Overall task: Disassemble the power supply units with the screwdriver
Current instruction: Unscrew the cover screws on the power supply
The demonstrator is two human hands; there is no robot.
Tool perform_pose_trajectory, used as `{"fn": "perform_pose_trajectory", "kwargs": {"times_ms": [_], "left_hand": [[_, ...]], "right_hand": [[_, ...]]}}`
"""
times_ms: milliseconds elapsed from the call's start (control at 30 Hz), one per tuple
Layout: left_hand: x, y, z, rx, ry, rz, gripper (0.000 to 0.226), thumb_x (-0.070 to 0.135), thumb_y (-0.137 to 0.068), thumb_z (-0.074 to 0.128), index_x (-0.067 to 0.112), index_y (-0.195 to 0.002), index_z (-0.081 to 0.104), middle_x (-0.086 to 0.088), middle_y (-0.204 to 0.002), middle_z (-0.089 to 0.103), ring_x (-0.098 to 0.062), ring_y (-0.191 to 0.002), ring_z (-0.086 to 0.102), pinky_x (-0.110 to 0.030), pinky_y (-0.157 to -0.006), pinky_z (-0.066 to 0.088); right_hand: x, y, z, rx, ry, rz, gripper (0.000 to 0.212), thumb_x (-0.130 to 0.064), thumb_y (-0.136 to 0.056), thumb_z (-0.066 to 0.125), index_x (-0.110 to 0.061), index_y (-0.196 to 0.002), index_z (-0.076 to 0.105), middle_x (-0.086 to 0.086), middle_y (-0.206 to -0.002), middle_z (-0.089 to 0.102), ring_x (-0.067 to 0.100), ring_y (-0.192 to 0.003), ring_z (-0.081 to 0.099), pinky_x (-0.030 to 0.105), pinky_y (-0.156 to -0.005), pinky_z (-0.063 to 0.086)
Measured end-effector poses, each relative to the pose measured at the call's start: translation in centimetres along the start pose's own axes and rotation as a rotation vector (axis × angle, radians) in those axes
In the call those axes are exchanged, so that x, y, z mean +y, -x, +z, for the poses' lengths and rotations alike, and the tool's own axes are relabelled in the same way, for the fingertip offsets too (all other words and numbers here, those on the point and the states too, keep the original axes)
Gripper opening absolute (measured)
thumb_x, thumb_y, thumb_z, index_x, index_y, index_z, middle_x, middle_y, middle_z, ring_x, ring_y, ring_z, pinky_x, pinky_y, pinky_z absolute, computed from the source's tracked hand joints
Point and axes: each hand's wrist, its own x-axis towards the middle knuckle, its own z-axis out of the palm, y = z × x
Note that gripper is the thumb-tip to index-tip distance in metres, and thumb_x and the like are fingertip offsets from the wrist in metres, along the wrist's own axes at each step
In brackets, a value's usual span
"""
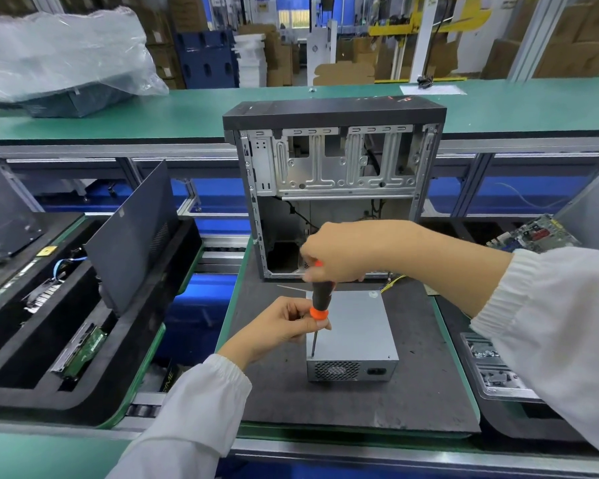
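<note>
A grey metal power supply unit lies flat on the dark work mat, its fan grille and power socket facing me. A screwdriver with a black and orange handle stands nearly upright, its tip on the unit's near left top corner. My right hand grips the top of the handle from above. My left hand pinches the orange collar at the bottom of the handle. Yellow wires trail from the unit's far end.
An open, stripped computer case stands upright just behind the unit. A black foam tray at left holds a side panel, a drive and cables. At right sit a clear parts tray and a circuit board.
</note>
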Motion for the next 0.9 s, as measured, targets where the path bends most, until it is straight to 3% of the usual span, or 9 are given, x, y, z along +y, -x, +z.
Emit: {"fn": "perform_pose_trajectory", "kwargs": {"times_ms": [67,167,300,433,500,700,800,867,900], "left_hand": [[0.0,0.1,0.1,0.002,0.000,0.000,0.016,0.029,-0.090,0.069,0.014,-0.092,0.073,-0.013,-0.071,0.038,-0.015,-0.059,0.027,-0.024,-0.056,0.025],[0.1,0.0,0.0,-0.001,-0.003,0.006,0.014,0.025,-0.092,0.067,0.013,-0.092,0.073,-0.018,-0.071,0.035,-0.016,-0.060,0.027,-0.026,-0.056,0.025],[0.2,0.2,-0.1,-0.004,-0.004,-0.013,0.011,0.024,-0.093,0.066,0.015,-0.091,0.073,-0.009,-0.068,0.041,-0.013,-0.059,0.029,-0.023,-0.056,0.027],[0.2,0.3,0.0,0.008,0.005,0.001,0.012,0.021,-0.092,0.066,0.011,-0.092,0.073,-0.013,-0.074,0.043,-0.016,-0.061,0.027,-0.027,-0.057,0.024],[0.2,0.3,0.0,0.006,0.006,0.005,0.015,0.023,-0.092,0.067,0.009,-0.093,0.072,-0.014,-0.074,0.041,-0.016,-0.061,0.026,-0.027,-0.057,0.025],[0.2,0.1,0.1,-0.013,0.019,0.012,0.007,0.022,-0.093,0.066,0.023,-0.093,0.073,-0.004,-0.069,0.047,-0.018,-0.061,0.027,-0.025,-0.057,0.025],[0.1,0.1,0.1,-0.016,0.002,0.017,0.011,0.022,-0.093,0.065,0.014,-0.091,0.072,-0.009,-0.067,0.039,-0.013,-0.058,0.027,-0.023,-0.055,0.024],[0.0,0.2,0.2,-0.003,0.005,0.022,0.009,0.022,-0.093,0.065,0.015,-0.092,0.072,-0.020,-0.070,0.034,-0.015,-0.059,0.025,-0.027,-0.056,0.022],[-0.1,0.1,0.2,0.000,0.009,0.025,0.009,0.022,-0.093,0.065,0.015,-0.093,0.071,-0.024,-0.072,0.032,-0.016,-0.060,0.024,-0.029,-0.057,0.021]], "right_hand": [[0.1,0.4,-0.6,-0.097,-0.066,-0.087,0.031,-0.028,-0.087,0.064,-0.023,-0.114,0.049,-0.005,-0.094,0.047,0.016,-0.079,0.054,0.026,-0.055,0.038],[0.4,0.6,-0.7,-0.044,-0.047,-0.064,0.060,-0.054,-0.079,0.067,-0.029,-0.127,0.040,-0.004,-0.103,0.040,0.015,-0.084,0.050,0.027,-0.058,0.035],[0.0,0.2,0.4,0.060,0.066,0.084,0.071,-0.077,-0.079,0.042,-0.009,-0.092,0.056,0.004,-0.077,0.063,0.019,-0.066,0.062,0.026,-0.048,0.036],[0.1,0.1,0.2,-0.028,0.011,-0.052,0.022,-0.035,-0.093,0.055,-0.016,-0.104,0.055,0.004,-0.095,0.061,0.024,-0.078,0.063,0.030,-0.056,0.044],[0.2,0.5,-0.5,-0.144,-0.096,-0.140,0.042,-0.025,-0.086,0.066,-0.030,-0.122,0.045,-0.002,-0.106,0.044,0.017,-0.082,0.053,0.028,-0.059,0.040],[-0.5,0.4,0.2,0.041,0.017,0.048,0.064,-0.073,-0.081,0.047,-0.016,-0.109,0.054,-0.003,-0.081,0.053,0.013,-0.069,0.054,0.026,-0.050,0.033],[-0.5,0.2,0.7,0.042,0.107,0.037,0.048,-0.057,-0.093,0.044,-0.013,-0.079,0.051,0.005,-0.075,0.062,0.022,-0.068,0.061,0.025,-0.048,0.037],[-0.3,0.5,0.4,-0.033,0.031,-0.044,0.017,-0.033,-0.093,0.056,-0.018,-0.098,0.052,0.001,-0.092,0.054,0.020,-0.075,0.056,0.026,-0.053,0.038],[-0.2,0.7,0.1,-0.087,-0.047,-0.077,0.027,-0.026,-0.088,0.063,-0.023,-0.111,0.048,-0.001,-0.099,0.045,0.017,-0.076,0.052,0.025,-0.054,0.037]]}}
